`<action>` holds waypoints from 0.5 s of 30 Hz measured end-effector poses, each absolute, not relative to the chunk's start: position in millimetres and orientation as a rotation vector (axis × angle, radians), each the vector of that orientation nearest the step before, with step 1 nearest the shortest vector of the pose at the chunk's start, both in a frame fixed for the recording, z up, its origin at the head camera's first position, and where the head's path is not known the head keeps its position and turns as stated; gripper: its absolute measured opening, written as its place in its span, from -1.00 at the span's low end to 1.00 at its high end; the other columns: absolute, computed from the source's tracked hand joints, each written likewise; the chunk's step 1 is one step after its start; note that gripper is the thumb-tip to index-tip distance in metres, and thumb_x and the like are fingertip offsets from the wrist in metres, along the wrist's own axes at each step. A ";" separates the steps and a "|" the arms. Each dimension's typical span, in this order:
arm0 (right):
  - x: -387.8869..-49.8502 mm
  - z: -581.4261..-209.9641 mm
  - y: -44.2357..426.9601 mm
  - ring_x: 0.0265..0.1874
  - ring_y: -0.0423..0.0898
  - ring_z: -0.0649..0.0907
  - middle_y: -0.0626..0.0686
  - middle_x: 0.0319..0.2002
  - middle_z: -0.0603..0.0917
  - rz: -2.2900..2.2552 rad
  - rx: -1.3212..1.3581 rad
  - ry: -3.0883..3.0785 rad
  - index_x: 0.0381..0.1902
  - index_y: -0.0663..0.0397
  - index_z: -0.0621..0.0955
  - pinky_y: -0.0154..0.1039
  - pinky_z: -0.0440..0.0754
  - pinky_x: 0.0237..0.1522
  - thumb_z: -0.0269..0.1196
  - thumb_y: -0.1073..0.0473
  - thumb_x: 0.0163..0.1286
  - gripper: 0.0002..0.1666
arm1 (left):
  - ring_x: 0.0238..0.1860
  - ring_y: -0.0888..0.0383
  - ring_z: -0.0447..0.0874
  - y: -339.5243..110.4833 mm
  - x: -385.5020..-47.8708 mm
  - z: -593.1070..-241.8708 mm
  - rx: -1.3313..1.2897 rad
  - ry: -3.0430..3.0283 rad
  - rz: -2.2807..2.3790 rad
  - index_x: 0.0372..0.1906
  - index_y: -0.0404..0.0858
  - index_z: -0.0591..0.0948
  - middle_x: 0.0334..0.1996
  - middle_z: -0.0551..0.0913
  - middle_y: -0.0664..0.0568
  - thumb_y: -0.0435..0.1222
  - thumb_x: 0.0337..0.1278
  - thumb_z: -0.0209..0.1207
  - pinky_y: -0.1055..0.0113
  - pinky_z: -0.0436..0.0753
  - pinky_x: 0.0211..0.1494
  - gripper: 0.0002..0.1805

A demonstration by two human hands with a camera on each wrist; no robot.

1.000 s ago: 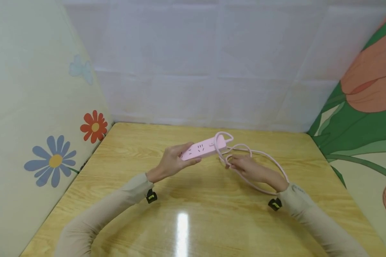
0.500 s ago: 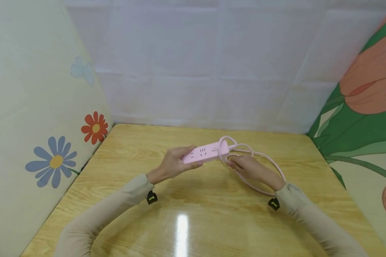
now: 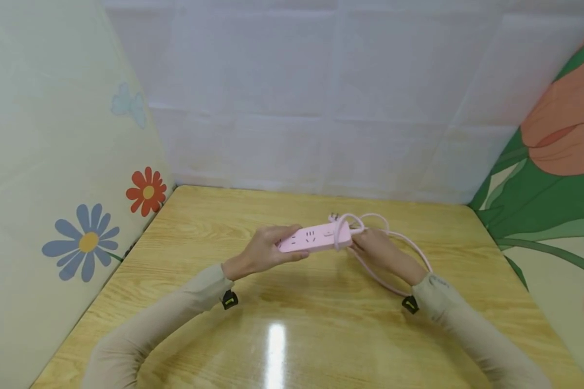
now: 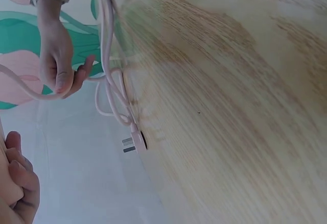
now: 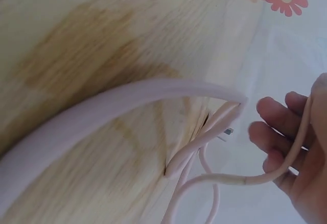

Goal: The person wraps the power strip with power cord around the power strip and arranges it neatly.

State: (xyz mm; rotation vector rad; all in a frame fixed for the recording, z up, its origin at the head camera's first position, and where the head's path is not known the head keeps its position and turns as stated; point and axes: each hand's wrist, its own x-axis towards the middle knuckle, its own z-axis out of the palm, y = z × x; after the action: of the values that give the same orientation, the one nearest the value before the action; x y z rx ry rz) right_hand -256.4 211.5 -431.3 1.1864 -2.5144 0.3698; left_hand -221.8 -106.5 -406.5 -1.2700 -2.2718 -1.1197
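Note:
A pink power strip [image 3: 316, 238] is held up over the table, its sockets facing the head camera. My left hand [image 3: 263, 249] grips its left end, thumb on the near side. At the strip's right end a loop of its pink cord [image 5: 127, 94] wraps round the body. My right hand [image 3: 380, 251] is close by that end, partly hidden behind it in the head view. In the left wrist view, the right hand's thumb and fingers pinch the cord. The plug [image 4: 138, 140] lies on the table behind the strip, prongs showing.
The wood-grain table [image 3: 214, 335] has a bright light reflection near its front. Slack cord loops lie on it to the right. A pale cloth [image 3: 282, 97] hangs along the back, with flower-printed panels on the left and right [image 3: 559, 162].
The power strip has shifted right and slightly down, towards level. My right hand has moved up behind its right end with the cord. The plug has come into view behind the strip.

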 end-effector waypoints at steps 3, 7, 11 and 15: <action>-255.3 -429.0 210.7 -0.59 0.12 0.64 0.18 -0.50 0.66 0.336 1.127 -2.541 -0.22 0.16 0.64 -0.06 0.58 -0.62 0.27 0.33 0.33 -0.92 | -0.43 0.32 0.58 -106.7 -221.6 -407.2 -1.287 -2.254 -1.111 0.18 -0.37 0.60 -0.24 0.74 -0.02 -0.01 0.10 0.38 0.47 0.57 -0.46 -0.35; -255.2 -425.4 209.7 -0.70 0.06 0.55 0.11 -0.62 0.56 0.304 1.066 -2.581 -0.30 0.16 0.61 -0.11 0.49 -0.71 0.23 0.29 0.36 -0.96 | -0.43 0.29 0.59 -107.5 -220.9 -406.2 -1.285 -2.254 -1.105 0.18 -0.41 0.58 -0.23 0.74 -0.07 -0.15 0.02 0.45 0.46 0.57 -0.46 -0.36; -256.0 -422.4 209.4 -0.70 0.05 0.53 0.11 -0.59 0.56 0.354 1.073 -2.565 -0.28 0.17 0.58 -0.13 0.48 -0.72 0.25 0.31 0.35 -0.97 | -0.42 0.29 0.59 -108.4 -220.4 -405.2 -1.281 -2.256 -1.052 0.17 -0.39 0.59 -0.19 0.74 -0.09 -0.15 -0.04 0.48 0.48 0.56 -0.45 -0.34; -255.0 -419.9 208.9 -0.55 0.10 0.66 0.22 -0.42 0.67 0.539 1.185 -2.502 -0.17 0.29 0.58 -0.13 0.62 -0.58 0.29 0.44 0.26 -0.82 | -0.42 0.32 0.60 -108.0 -221.4 -408.1 -1.339 -2.221 -0.971 0.15 -0.35 0.62 -0.15 0.74 -0.08 -0.11 -0.07 0.50 0.55 0.53 -0.45 -0.34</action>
State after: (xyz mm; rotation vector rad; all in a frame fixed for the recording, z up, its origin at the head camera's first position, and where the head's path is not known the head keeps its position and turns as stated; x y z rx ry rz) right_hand -255.0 208.9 -419.9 1.1853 -2.5021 0.5386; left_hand -221.4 -108.0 -408.1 -1.3395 -2.2205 -0.9715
